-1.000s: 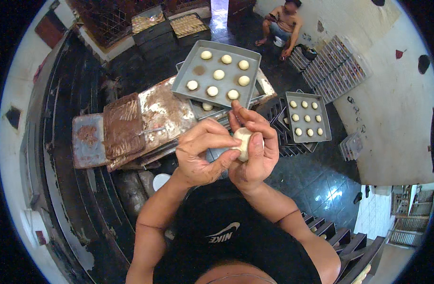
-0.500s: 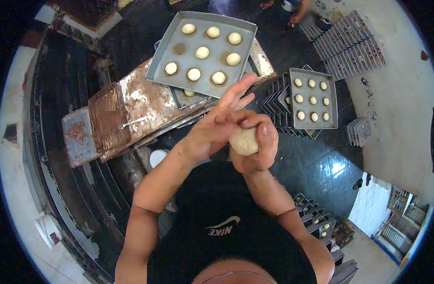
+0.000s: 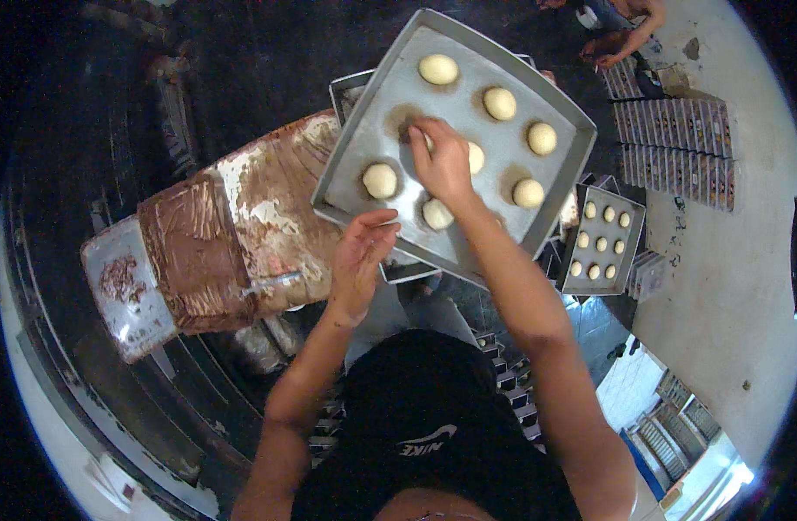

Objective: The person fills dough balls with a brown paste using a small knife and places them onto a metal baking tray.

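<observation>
A wide board smeared with brown paste lies at the left. Beside it, a large grey baking tray sits tilted, carrying pale dough balls in loose rows. A smaller tray of little dough pieces rests to the right, near the floor. The right hand reaches over the big tray, fingers curled down on a dough ball mostly hidden beneath it. The left hand hangs open and empty at the tray's near edge.
</observation>
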